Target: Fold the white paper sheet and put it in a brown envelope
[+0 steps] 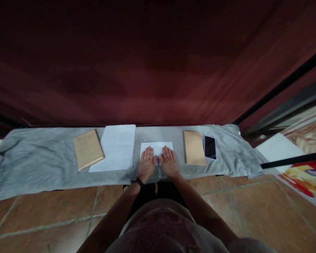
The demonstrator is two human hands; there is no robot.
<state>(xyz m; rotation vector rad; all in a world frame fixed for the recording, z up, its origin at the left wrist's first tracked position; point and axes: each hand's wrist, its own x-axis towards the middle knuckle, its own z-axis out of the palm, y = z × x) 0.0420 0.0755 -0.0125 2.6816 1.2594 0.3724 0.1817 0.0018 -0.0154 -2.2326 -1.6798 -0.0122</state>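
A small white sheet of paper [157, 145], perhaps folded, lies on the grey cloth in front of me. Flat on its left part rests my left hand [147, 162], fingers stretched forward and a dark band on the wrist. My right hand [169, 161] lies flat on the right part in the same way. Both thumbs point inward, a little apart from each other. Neither hand grips anything. Much of the sheet is hidden under the palms.
Larger white sheets [118, 147] lie to the left, beside a brown paper envelope [88, 149]. On the right are another brown envelope [194, 147] and a phone [210, 147]. Grey cloth [42, 158] covers the narrow surface; a dark red curtain [158, 70] hangs behind it.
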